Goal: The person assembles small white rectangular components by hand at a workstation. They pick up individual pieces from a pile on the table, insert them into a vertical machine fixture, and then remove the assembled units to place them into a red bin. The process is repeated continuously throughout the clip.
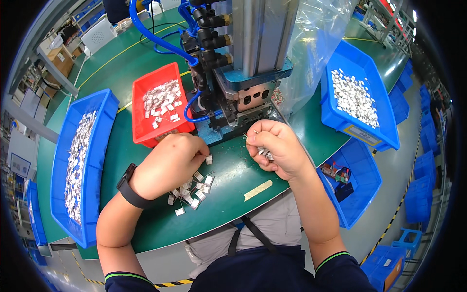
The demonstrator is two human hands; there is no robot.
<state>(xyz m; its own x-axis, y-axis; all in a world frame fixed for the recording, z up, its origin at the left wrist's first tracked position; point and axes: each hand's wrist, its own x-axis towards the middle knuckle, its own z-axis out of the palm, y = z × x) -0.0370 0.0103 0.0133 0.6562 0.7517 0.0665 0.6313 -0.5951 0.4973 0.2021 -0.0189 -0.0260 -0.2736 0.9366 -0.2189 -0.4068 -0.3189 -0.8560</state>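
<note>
My left hand [176, 158], with a black band on the wrist, is closed in a pinch over the green table. A small white block-shaped component [209, 159] with wire leads shows at its fingertips. Just under that hand lies a loose pile of the same white components [199, 187], their thin leads pointing various ways. My right hand [278, 150] is curled shut in front of the press [250, 100], with several white components [265, 154] in its palm. Thumb and forefinger pinch close to the press's front edge; thin leads show there. The press's inner working spot is partly hidden.
A red bin [141, 124] of components stands behind my left hand. Blue bins flank the table at left [92, 204] and right [340, 120]. A lower blue bin [362, 194] holds mixed items. Blue air hoses [165, 43] and a clear plastic bag [311, 53] surround the press.
</note>
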